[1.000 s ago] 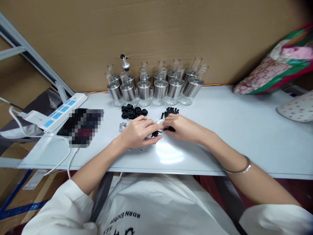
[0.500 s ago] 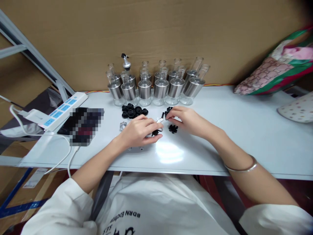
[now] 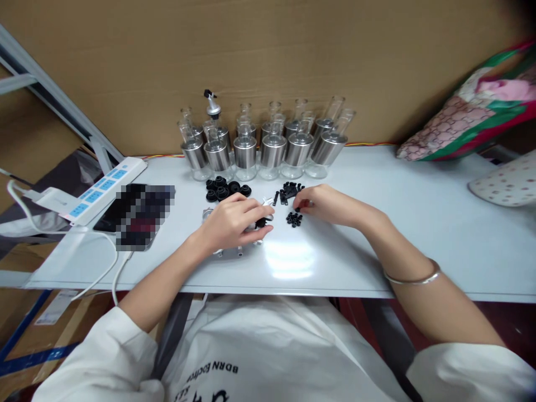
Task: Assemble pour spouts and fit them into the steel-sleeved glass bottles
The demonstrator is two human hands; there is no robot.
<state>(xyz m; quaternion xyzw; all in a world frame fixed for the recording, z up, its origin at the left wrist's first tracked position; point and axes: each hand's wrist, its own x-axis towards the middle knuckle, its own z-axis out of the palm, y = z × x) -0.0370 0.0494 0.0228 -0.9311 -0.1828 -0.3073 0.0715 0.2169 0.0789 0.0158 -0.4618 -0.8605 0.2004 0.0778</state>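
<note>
My left hand [image 3: 237, 223] is closed around a silver-and-black pourer part [image 3: 261, 222], which shows between its thumb and fingers. To the right, my right hand [image 3: 324, 204] has its fingertips pinched at the edge of the small black pieces; what they hold is too small to make out. Small black round pieces [image 3: 293, 219] lie just below those fingertips, and flat black clips [image 3: 288, 192] lie above. Black ribbed stoppers [image 3: 221, 190] sit behind my left hand. Silver parts [image 3: 240, 251] lie partly hidden under and below it.
Several glass bottles with metal sleeves [image 3: 273, 151] stand in two rows at the back, one with a pourer [image 3: 213, 106] on top. A power strip [image 3: 104, 190] and a phone [image 3: 144, 218] with white cables lie at the left. A patterned bag [image 3: 460, 123] sits at the back right.
My right hand has moved slightly right and down from the black clips to the round pieces, uncovering more clips. My left hand still grips its part; the view has shifted slightly.
</note>
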